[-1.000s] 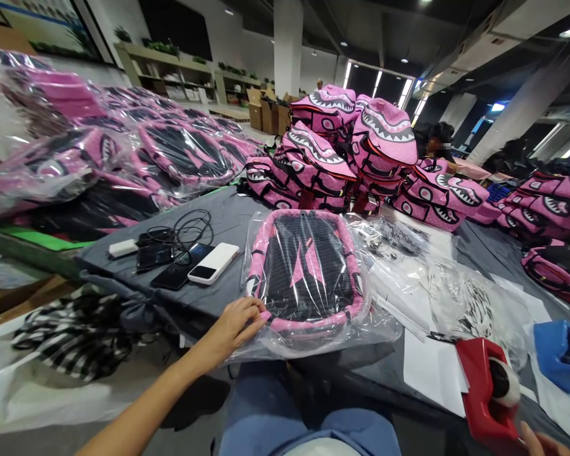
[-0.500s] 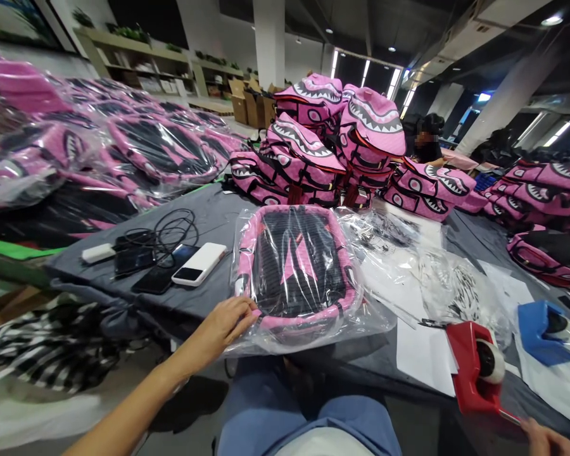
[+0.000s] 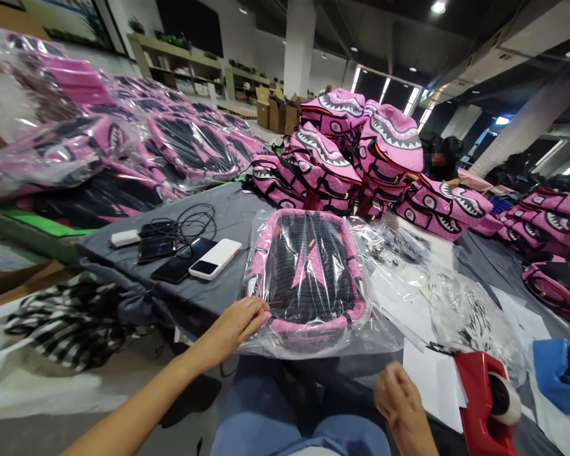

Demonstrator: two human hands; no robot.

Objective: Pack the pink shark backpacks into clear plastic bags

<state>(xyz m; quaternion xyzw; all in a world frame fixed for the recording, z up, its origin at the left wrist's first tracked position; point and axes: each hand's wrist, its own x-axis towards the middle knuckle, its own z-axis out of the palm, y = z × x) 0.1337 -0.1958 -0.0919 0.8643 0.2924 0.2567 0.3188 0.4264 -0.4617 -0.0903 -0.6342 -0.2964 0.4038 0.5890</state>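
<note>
A pink and black backpack (image 3: 308, 272) lies strap side up inside a clear plastic bag (image 3: 380, 335) at the table's near edge. At the bag's lower left corner, my left hand (image 3: 247, 320) pinches the plastic with closed fingers. My right hand (image 3: 401, 399) is just off the bag's lower right corner, in front of the table edge. Its fingers are curled together, and what they hold, if anything, is too small to make out. To the right of that hand stands a red tape dispenser (image 3: 484, 399) with a roll of clear tape.
Pink shark-mouth backpacks (image 3: 332, 158) are piled behind the bag; bagged ones (image 3: 190, 145) fill the left. A white power bank (image 3: 215, 258), phones and cables (image 3: 190, 221) lie at left. Papers (image 3: 432, 380), plastic packets (image 3: 470, 310) and a blue tape dispenser (image 3: 560, 373) are at right.
My right hand has come away from the red tape dispenser, moving left toward the bag's lower right corner. My left hand stays on the bag. The view has shifted slightly.
</note>
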